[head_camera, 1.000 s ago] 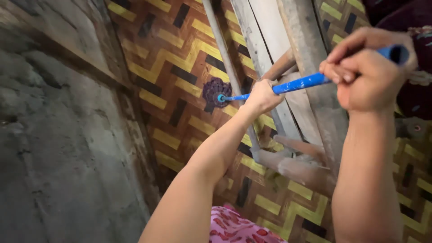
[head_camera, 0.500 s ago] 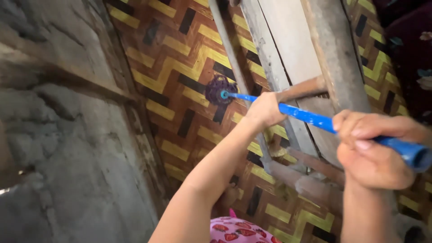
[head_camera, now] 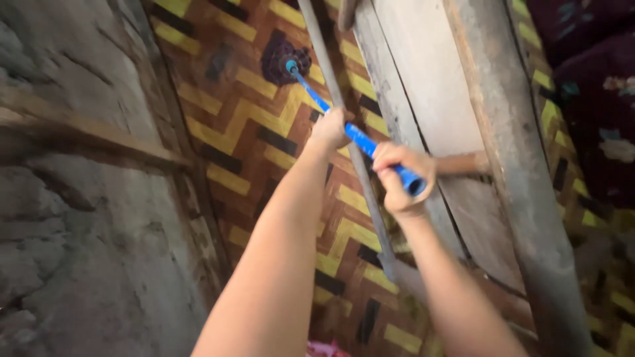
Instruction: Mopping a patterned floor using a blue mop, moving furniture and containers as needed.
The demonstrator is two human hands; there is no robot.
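Left hand: the left hand (head_camera: 329, 127) was wrapped tight round the long blue plastic mop handle (head_camera: 344, 125) partway along its length; fingers together on the shaft; the arm was stretched out ahead of the body.
Right hand: the right hand (head_camera: 400, 178) was clamped on the near end of the same handle, just behind the left hand; the open blue tube end showed at the fist.
Mop head: the dark purple tufted mop head (head_camera: 283, 58) lay beyond the left hand, at the far tip of the handle; it was pressed against the woven floor mat with yellow, brown and black zigzag bands (head_camera: 231, 132).
Surroundings: a thin grey metal pole (head_camera: 344, 125) crossed just under the left hand; a pale grey wooden ladder-like frame (head_camera: 456, 99) stood to the right of the right hand; a rough grey concrete wall (head_camera: 79, 231) rose well to the left of the left arm; dark patterned cloth (head_camera: 595, 99) lay far to the right.
Step in hand: judged to be a pushing stroke, the mop at full reach across the mat.
Next move calls for: both hands keeping their hold; a steady draw along the handle's line; care that the shaft did not catch the pole or the frame.
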